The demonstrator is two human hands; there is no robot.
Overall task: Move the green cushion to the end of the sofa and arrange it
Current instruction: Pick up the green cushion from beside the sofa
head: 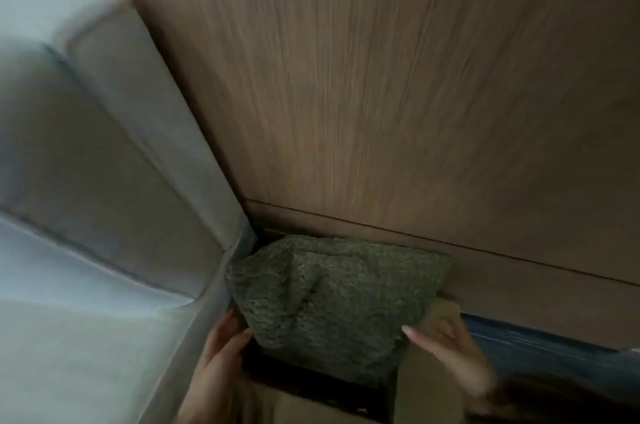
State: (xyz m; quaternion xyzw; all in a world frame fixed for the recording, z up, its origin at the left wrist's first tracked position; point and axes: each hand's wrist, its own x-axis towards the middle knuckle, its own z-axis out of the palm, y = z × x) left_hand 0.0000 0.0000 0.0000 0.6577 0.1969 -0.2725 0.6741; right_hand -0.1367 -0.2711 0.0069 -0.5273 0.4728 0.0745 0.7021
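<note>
The green cushion [332, 299], knobbly and creased down its middle, sits low in the blurred head view, wedged between the end of the grey sofa [104, 181] and the wooden wall [381, 94]. My left hand [221, 351] holds its lower left corner, with the fingers curled against the edge. My right hand [446, 347] grips its lower right edge, thumb on the knobbly face. The fingers wrap a plain olive fabric [415, 385] that may be the cushion's back.
A dark ledge [311, 385] lies under the cushion. A dark blue surface [540, 337] runs along the wall's foot at the right. The sofa's seat [69, 319] fills the lower left.
</note>
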